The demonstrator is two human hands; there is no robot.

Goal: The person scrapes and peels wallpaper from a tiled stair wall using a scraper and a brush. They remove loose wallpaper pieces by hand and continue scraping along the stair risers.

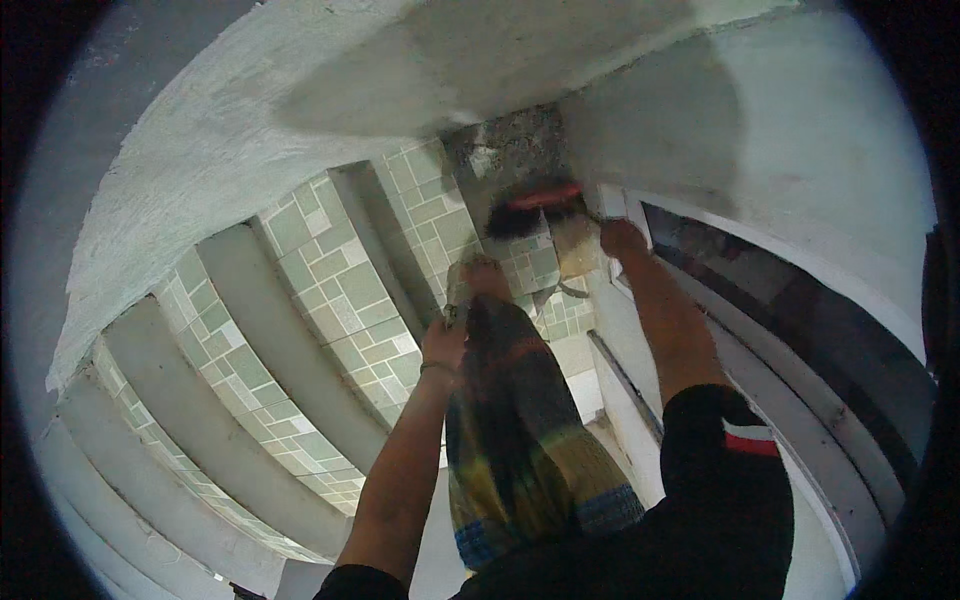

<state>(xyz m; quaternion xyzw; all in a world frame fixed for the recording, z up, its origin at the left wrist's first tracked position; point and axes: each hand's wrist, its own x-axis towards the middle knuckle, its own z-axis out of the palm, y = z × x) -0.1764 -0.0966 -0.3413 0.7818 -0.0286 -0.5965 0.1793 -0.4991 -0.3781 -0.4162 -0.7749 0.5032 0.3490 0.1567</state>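
Observation:
My right hand (622,238) is closed around the handle of a broom with a reddish head and dark bristles (540,203). The broom lies over a rough, dark patch of floor (510,145) at the top of the tiled steps, and its head is blurred. My left hand (445,345), with a band at its wrist, hangs beside my patterned trousers (530,430). Its fingers look curled around something small and blurred that I cannot make out. A bare foot (485,277) shows below the trouser hem, on the tiles.
Stairs with green and pale tiled treads (330,270) and grey risers (270,320) run down to the left. A plastered wall (230,130) curves along the far side. On the right are a white wall (820,130), a window-like frame with dark panes (760,270) and a thin rail (625,380).

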